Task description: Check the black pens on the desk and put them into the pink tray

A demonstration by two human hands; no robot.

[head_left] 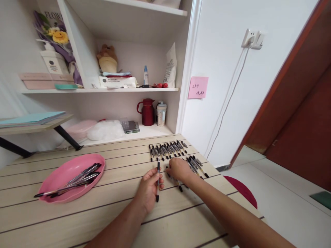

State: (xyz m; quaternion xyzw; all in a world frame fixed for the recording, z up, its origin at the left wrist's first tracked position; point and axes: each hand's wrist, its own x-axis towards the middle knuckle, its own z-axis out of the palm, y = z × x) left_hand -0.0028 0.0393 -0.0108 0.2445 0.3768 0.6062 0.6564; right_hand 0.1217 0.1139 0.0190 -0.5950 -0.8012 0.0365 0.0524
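One slim black pen (158,179) is pinched upright-lengthwise in our left hand (150,189), pointing away toward the row of black pens (167,150) on the pale wooden tabletop (103,213); our right hand (179,170), fingers curled, presses loose pens just beside.

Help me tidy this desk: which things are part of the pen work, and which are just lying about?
In use:
left hand holding a pen
right hand on the row of pens
pink tray of pens

Lying about:
red jug
sticky note
plush toy
small bottle
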